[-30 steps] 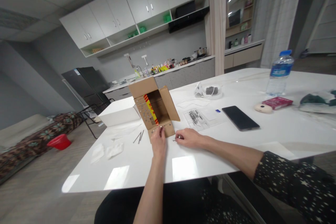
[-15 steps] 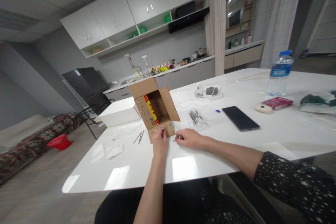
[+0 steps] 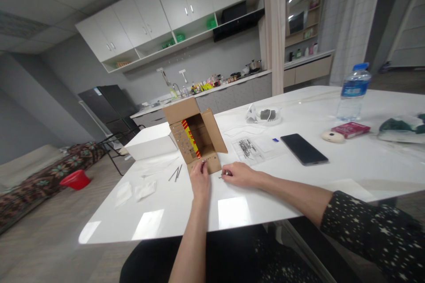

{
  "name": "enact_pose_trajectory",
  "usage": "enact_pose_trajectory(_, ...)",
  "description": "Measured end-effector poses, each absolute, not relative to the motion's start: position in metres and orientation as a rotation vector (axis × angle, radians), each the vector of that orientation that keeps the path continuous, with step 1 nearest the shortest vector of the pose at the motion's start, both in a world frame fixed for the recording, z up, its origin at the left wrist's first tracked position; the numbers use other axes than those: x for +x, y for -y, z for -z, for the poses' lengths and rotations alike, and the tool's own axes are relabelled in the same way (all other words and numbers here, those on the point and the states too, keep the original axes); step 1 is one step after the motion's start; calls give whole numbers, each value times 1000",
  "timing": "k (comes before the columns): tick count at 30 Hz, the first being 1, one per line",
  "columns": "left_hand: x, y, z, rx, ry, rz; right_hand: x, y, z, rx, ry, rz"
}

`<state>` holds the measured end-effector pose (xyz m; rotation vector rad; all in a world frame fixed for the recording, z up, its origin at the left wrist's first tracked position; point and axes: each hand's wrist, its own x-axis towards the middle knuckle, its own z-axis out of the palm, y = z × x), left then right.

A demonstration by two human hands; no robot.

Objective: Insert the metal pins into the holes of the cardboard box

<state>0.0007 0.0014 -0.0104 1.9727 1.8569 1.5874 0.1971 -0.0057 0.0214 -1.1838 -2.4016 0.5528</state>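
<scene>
On the glossy white desk (image 3: 186, 216), the open brown cardboard box (image 3: 201, 132) stands ahead of you, and your left hand (image 3: 199, 179) has just slipped back leftward along its front flap (image 3: 214, 168), putting the fingerwork nearer that flap's left side. That hand bends over the flap, fingertips bunched, on what I cannot tell; your right hand (image 3: 239, 174) rests curled just beside the flap, a thin metallic piece (image 3: 220, 177) at its fingertips, whether clamped I cannot tell.
</scene>
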Motion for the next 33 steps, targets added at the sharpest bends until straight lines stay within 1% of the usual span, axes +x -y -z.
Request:
enact_pose_trajectory(10, 2, -3, 13, 2065, -1782, -1438, 197, 9, -25, -1195, 2398, -570)
enact_pose_trajectory(19, 1, -2, 12, 2013, -1863, -1526, 197, 8, -25, -1202, 2401, -555)
enact_pose_trajectory(28, 2, 1, 8, 1976, -1903, -1530, 197, 7, -23, -1194, 2396, -564)
enact_pose_trajectory(33, 0, -1, 12, 1996, -1911, -1473, 197, 7, -22, -1175, 2391, -566)
